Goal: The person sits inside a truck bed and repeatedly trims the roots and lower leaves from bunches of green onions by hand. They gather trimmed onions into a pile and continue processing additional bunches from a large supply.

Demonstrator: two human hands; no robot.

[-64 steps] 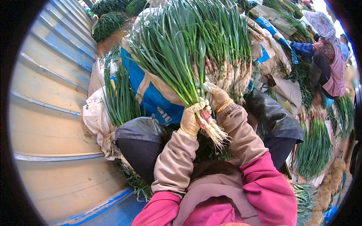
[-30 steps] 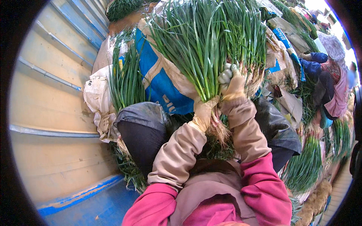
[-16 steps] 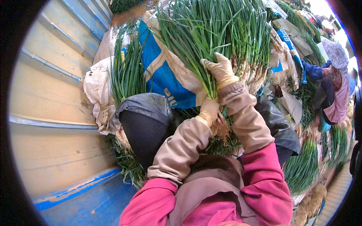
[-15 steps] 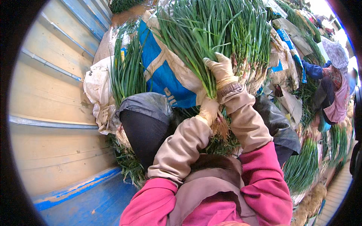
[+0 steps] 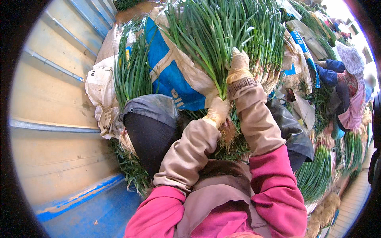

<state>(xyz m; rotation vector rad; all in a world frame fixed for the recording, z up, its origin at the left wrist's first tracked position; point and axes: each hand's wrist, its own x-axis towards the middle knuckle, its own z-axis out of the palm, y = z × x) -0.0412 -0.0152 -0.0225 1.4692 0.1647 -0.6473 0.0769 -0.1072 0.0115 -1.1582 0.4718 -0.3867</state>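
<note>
My gloved left hand is wrapped around the lower end of a bunch of green onions, with roots hanging out below the fist. The leaves fan up and away from me over a blue and white woven sack. Higher up, my gloved right hand curls its fingers against the right side of the same bunch; the fingertips are partly hidden by leaves. Just right of that hand, a row of more green onions lies with its pale roots toward me.
The woven sack spreads between my knees. Another onion bundle lies beside a white sack on the left, along a ribbed metal wall. At right, a person in pink sits near more bundles.
My right hand has shifted slightly right and up along the leaves, and its fingers now point upward. The left hand keeps its hold near the roots, slightly further left.
</note>
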